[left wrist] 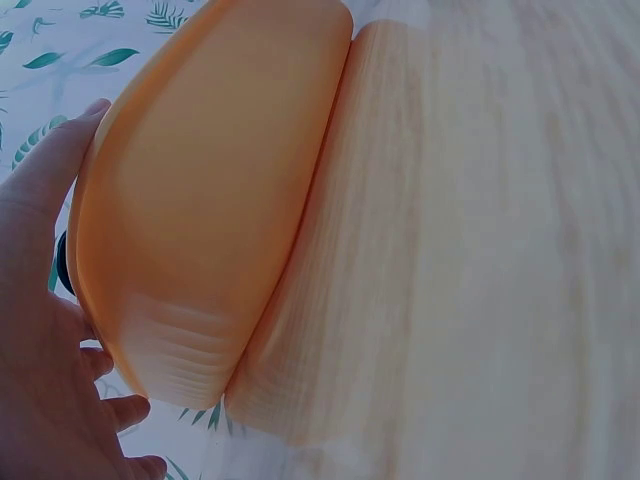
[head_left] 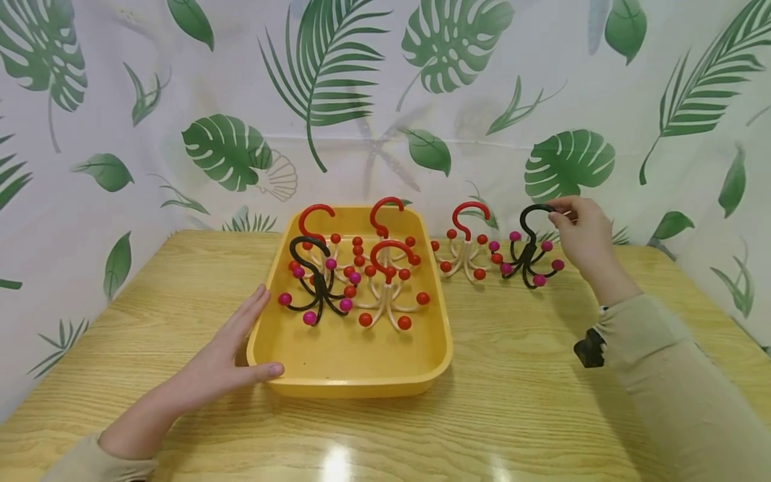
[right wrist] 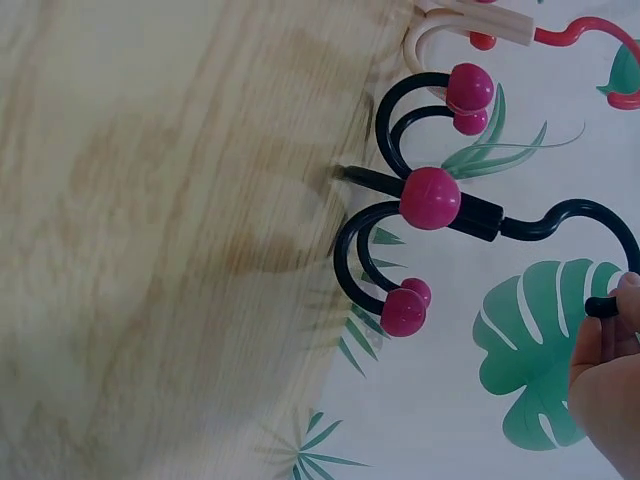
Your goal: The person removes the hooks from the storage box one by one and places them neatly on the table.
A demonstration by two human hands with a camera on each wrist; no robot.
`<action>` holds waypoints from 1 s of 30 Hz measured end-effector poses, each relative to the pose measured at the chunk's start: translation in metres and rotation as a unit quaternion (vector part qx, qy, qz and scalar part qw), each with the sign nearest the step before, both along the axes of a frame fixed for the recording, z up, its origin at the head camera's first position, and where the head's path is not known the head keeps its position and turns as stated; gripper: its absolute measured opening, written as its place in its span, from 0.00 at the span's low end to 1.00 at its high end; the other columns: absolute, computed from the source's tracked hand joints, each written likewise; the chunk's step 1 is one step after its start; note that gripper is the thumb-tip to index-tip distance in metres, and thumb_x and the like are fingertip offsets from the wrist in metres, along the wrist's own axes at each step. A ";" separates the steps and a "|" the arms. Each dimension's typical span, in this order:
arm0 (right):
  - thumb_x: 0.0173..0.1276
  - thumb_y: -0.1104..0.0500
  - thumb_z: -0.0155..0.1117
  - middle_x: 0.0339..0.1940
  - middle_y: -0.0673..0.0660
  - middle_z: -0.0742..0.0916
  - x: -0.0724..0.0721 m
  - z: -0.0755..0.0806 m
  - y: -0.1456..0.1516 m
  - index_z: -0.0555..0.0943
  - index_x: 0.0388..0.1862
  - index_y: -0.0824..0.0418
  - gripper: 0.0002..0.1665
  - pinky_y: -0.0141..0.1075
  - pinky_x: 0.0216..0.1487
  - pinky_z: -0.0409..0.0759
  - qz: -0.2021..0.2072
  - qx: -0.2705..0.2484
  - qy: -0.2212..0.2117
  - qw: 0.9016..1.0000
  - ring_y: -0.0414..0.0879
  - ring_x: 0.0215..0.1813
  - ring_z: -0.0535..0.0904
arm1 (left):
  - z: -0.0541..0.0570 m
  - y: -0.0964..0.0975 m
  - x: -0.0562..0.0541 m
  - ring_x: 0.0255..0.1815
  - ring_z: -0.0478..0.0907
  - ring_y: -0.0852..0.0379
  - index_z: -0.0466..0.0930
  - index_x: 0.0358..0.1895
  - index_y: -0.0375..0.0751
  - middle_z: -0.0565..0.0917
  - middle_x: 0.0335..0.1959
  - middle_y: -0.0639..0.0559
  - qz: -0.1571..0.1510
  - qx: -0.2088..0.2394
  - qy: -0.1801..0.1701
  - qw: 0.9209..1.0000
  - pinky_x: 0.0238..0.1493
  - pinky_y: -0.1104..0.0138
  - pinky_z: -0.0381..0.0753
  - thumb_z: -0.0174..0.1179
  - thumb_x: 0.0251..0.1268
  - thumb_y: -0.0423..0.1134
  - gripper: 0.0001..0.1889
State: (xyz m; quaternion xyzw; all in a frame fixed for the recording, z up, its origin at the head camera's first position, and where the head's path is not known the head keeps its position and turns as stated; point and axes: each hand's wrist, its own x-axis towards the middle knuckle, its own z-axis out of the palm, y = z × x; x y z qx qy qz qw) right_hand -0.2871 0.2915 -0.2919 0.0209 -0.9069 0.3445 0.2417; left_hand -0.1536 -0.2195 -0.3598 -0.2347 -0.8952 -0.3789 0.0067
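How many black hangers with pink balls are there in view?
2. One black hanger is inside the yellow tray; the other black hanger is right of it, held by the right hand.

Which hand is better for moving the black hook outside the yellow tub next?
The right hand, probably: it pinches the black hook by its curved end. The left hand is touching the yellow tub, farther from that hook.

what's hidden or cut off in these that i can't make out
Head view: lower part of the back-left red-hooked rack, hidden by the front black rack.
Left wrist view: contents of the yellow tray, hidden by its wall.
Right wrist view: part of the outer red-hooked rack, cut off by the edges.
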 end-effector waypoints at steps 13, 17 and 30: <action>0.75 0.61 0.49 0.48 0.68 0.74 0.003 -0.002 0.000 0.75 0.57 0.71 0.19 0.49 0.47 0.70 0.019 0.010 0.006 1.000 0.61 0.50 0.71 | 0.003 0.000 0.000 0.75 0.36 0.37 0.41 0.78 0.47 0.38 0.78 0.48 -0.002 0.002 -0.002 1.000 0.63 0.32 0.43 0.68 0.55 0.50 0.53; 0.74 0.62 0.51 0.51 0.70 0.74 0.005 -0.001 -0.001 0.74 0.59 0.72 0.19 0.52 0.52 0.70 0.024 0.010 0.003 1.000 0.62 0.52 0.71 | 0.003 0.000 -0.001 0.75 0.36 0.37 0.41 0.78 0.47 0.38 0.78 0.47 -0.003 0.003 -0.004 1.000 0.63 0.32 0.44 0.68 0.55 0.50 0.53; 0.69 0.62 0.62 0.54 0.65 0.74 0.025 0.018 -0.075 0.75 0.58 0.68 0.21 0.51 0.56 0.72 0.131 0.001 0.064 0.989 0.58 0.53 0.70 | 0.004 0.000 -0.001 0.75 0.36 0.37 0.41 0.78 0.47 0.38 0.78 0.46 -0.005 0.001 -0.006 1.000 0.63 0.32 0.44 0.68 0.55 0.50 0.53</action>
